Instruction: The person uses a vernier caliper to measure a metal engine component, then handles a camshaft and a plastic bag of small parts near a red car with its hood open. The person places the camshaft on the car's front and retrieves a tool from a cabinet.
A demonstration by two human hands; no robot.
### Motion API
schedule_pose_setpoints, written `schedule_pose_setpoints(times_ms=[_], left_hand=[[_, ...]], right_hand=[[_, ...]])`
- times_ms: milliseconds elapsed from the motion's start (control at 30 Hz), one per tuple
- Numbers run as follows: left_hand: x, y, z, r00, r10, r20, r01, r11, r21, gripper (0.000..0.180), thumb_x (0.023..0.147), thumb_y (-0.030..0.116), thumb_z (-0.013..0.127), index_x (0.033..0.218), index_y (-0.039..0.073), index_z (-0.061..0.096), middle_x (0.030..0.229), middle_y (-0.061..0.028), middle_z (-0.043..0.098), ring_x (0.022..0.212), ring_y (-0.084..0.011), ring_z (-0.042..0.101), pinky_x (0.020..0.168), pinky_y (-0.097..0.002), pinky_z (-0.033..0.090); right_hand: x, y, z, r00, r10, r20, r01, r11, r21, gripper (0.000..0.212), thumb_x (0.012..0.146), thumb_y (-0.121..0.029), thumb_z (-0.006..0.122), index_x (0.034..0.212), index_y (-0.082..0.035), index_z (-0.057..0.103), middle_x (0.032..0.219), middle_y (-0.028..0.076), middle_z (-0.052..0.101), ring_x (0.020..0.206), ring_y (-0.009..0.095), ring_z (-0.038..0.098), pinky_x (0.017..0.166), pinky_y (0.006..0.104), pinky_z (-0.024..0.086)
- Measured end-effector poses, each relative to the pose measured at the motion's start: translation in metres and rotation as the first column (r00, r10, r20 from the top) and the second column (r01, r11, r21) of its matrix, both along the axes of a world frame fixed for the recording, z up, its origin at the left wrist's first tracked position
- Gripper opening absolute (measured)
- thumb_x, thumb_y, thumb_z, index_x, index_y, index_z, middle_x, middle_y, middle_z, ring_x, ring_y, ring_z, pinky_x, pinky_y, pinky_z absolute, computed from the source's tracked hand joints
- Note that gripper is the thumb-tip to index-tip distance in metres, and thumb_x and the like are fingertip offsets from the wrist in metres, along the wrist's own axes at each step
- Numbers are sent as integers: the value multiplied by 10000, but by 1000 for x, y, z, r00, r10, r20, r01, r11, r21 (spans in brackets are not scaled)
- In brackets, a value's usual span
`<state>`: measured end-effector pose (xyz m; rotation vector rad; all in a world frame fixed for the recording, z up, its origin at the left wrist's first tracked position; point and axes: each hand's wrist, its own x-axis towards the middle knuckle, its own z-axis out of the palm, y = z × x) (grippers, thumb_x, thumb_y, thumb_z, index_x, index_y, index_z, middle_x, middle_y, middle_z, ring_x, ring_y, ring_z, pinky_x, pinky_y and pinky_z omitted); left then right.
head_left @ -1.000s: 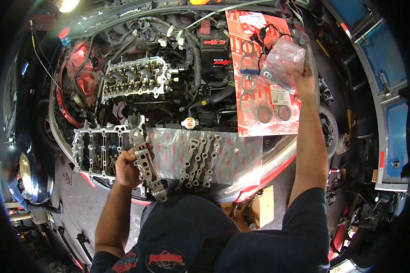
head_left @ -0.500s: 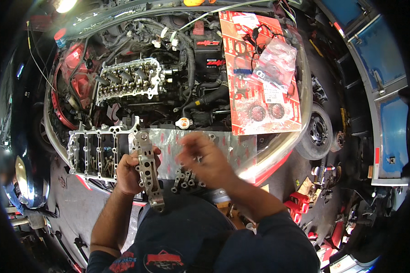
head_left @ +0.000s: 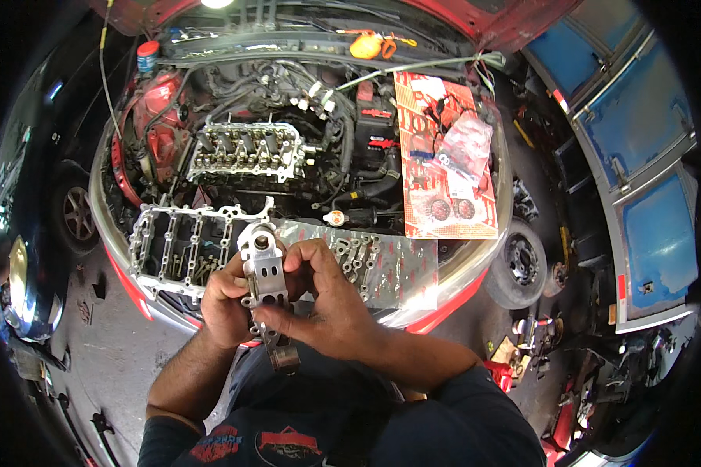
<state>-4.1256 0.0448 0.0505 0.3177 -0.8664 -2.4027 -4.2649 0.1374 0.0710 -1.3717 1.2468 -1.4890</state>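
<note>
A long, narrow cast-metal engine part (head_left: 269, 268) with round and oblong holes stands out in front of my chest, its far end raised. My left hand (head_left: 224, 305) is closed on its left side. From the right, my right hand (head_left: 327, 307) grips it too, thumb across its lower half and fingers bent near its upper right side. Close beyond lies a silver ladder-shaped metal frame (head_left: 202, 211), with several loose bolts (head_left: 207, 268) seen between its bars. Several small metal arms (head_left: 356, 257) rest on a grey plastic sheet (head_left: 403, 271) just past my right hand.
The engine's cylinder head (head_left: 245, 156) sits exposed in the bay, with a battery (head_left: 376, 128) to its right. Packaged gaskets on a red printed sheet (head_left: 424, 222) cover the right fender. A wheel (head_left: 520, 265) lies beyond it; blue panels (head_left: 662, 226) stand at far right.
My right hand has come left and down from above the plastic sheet onto the metal part. The part has turned and its far end tilted up. The view has shifted, showing more of the bay's far side.
</note>
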Motion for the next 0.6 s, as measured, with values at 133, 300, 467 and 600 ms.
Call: schedule_pose_setpoints(times_ms=[133, 300, 467, 600], left_hand=[[41, 10, 30, 994, 83, -75, -86, 996, -32, 629, 652, 331, 502, 1167, -30, 492, 957, -144, 592, 814, -242, 585, 732, -366, 491], [110, 8, 63, 964, -34, -263, 30, 999, -21, 549, 697, 325, 559, 1117, -3, 430, 749, -175, 553, 460, -219, 449, 392, -330, 352], [189, 5, 71, 933, -24, -360, 4, 998, -55, 607, 700, 368, 534, 1163, -12, 436, 748, -164, 524, 493, -195, 435, 421, -316, 366], [247, 5, 68, 920, 26, -392, -43, 999, -33, 656, 688, 392, 522, 1191, -20, 442, 781, -179, 542, 572, -204, 519, 468, -305, 435]], right_hand=[[33, 16, 27, 979, 197, 62, -190, 977, -102, 770, 702, -83, 853, 1283, -108, 349, 1121, 36, 447, 1007, 134, 486, 852, 297, 408], [66, 47, 29, 946, 269, 179, -237, 954, -182, 825, 705, -25, 826, 1378, -100, 355, 1246, 56, 450, 1062, 171, 463, 926, 336, 393], [90, 73, -72, 956, 181, 233, -262, 883, 389, 678, 823, -143, 741, 1391, -95, 375, 1245, 97, 501, 1166, 211, 475, 1017, 355, 370], [132, 123, -205, 993, 101, -59, -26, 681, 732, 525, 903, -212, 670, 1354, -53, 451, 1247, 83, 537, 1136, 192, 524, 972, 328, 425]])
